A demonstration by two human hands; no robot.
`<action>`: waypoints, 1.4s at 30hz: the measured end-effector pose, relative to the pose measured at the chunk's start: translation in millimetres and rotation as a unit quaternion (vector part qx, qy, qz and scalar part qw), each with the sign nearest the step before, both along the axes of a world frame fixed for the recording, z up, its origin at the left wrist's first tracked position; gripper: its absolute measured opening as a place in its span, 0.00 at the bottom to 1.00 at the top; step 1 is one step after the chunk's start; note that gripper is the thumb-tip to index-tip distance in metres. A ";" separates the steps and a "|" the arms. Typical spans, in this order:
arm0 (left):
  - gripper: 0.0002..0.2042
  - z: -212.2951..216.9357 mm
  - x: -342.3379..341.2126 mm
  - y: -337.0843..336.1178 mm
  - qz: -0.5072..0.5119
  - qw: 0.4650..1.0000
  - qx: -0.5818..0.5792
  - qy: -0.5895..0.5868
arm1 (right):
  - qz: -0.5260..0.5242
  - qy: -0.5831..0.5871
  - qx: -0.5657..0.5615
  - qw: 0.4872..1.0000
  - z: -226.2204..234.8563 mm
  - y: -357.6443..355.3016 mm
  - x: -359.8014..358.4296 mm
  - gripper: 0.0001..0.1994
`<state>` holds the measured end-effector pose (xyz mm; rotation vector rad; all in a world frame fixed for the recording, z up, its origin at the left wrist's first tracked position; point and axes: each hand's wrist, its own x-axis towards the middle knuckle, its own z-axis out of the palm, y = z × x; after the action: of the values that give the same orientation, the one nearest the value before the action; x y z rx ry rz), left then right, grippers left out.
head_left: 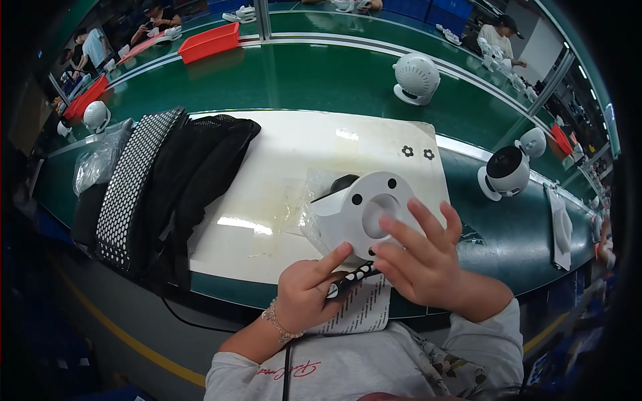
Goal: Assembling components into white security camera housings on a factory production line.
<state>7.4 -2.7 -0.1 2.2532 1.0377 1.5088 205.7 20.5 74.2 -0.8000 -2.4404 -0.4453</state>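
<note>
The head view shows both hands meeting at the near edge of a white mat (pixel 281 174) on the green worktop (pixel 307 80). The right hand (pixel 421 257) lies with fingers spread across the front of a white round housing (pixel 364 207) and hides its lower right side. The left hand (pixel 307 287) touches the housing's lower edge with its forefinger and is closed on a small black-and-white spotted strip (pixel 351 279), most of it covered by the fingers. A clear bag (pixel 314 200) sits under the housing; a dark part behind it is hard to make out.

Left on the mat lies a pile of black mesh (pixel 200 174) beside a spotted sheet (pixel 130 187). Two small black flower-shaped pieces (pixel 417 152) lie near the far corner. Beyond them stand a white fan-like unit (pixel 416 79), another unit with a dark face (pixel 506 172) and a red tray (pixel 210 41). Other people sit at the far benches, bent by the lens.
</note>
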 end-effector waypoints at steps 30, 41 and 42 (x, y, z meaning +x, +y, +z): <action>0.08 6.2 4.6 0.8 0.008 0.999 0.013 0.037 | 0.000 0.193 -0.234 0.953 -7.3 17.4 27.3 0.03; 0.09 4.1 5.5 2.9 0.018 0.999 0.006 0.031 | -0.060 0.055 -0.017 0.997 -18.7 7.8 40.7 0.16; 0.09 2.8 5.1 2.8 0.015 0.999 0.008 0.031 | -0.052 0.253 -0.276 0.926 -20.9 11.7 36.3 0.18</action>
<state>12.5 0.1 2.7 2.3199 1.0861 1.4726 242.0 32.2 53.3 -1.1104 -2.0380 0.4014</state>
